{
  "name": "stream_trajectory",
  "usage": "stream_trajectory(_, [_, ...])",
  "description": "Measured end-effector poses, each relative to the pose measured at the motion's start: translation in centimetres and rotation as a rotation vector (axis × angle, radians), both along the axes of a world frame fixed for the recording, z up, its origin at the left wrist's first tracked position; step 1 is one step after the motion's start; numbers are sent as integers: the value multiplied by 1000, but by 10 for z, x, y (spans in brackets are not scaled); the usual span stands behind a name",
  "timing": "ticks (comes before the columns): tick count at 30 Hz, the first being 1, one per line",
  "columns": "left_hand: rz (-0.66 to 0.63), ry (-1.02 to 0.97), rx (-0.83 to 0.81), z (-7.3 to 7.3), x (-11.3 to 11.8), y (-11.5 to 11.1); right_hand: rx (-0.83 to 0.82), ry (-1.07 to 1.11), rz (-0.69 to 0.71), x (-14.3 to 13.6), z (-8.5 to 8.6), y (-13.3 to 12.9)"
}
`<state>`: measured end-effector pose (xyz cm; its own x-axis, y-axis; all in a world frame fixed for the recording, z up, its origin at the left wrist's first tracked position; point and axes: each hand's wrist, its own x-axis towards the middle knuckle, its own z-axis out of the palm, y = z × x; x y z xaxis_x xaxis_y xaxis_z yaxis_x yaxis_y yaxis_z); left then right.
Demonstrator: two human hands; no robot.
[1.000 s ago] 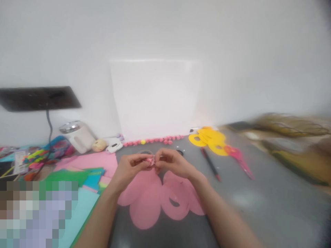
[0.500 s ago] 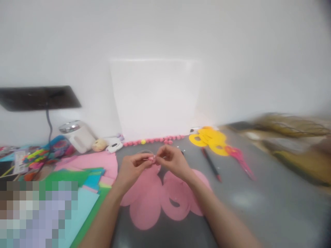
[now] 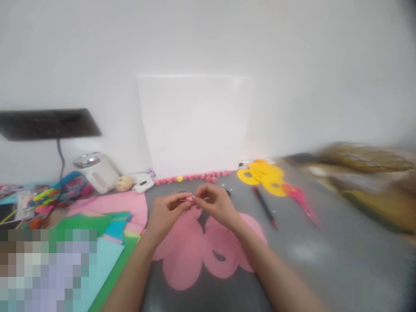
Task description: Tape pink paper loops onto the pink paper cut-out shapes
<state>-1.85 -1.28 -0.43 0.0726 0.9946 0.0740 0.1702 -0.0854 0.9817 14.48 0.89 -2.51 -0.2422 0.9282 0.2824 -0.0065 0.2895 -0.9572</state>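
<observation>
My left hand [image 3: 166, 215] and my right hand [image 3: 217, 206] meet over the middle of the grey table, fingertips almost touching. Between them is a small pink piece [image 3: 189, 199], pinched by thumb and fingers on both sides; its exact shape is too small to tell. Under my hands and forearms lie pink petal-shaped paper cutouts [image 3: 182, 266], one with an oval hole. Just behind the left fingertips shows a thin curved rim [image 3: 180, 190], mostly hidden. A row of small pink pieces [image 3: 195, 176] with one yellow piece [image 3: 180, 178] runs along the wall.
Right of my hands lie a dark pen [image 3: 265, 208], yellow paper cutouts [image 3: 264, 175] and pink scissors [image 3: 302, 203]. To the left are coloured paper sheets [image 3: 104, 260], a white cup-like container [image 3: 100, 175] and craft bits. A white board [image 3: 196, 125] leans on the wall.
My hands stay pinched at the same spot; only the right fingers have shifted very slightly. The pink piece is still between them, and the objects on the table have not moved.
</observation>
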Motion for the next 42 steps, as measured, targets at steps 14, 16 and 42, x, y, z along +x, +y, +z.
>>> stream_trajectory(14, [63, -99, -25, -5, 3, 1, 340, -167, -245, -4, -5, -1])
stream_trajectory(16, [78, -88, -17, -3, 3, 1, 446, -232, -254, -5, -7, -2])
stream_trajectory(42, [89, 169, 182, -13, 5, 2, 393, -347, -297, -6, -14, 0])
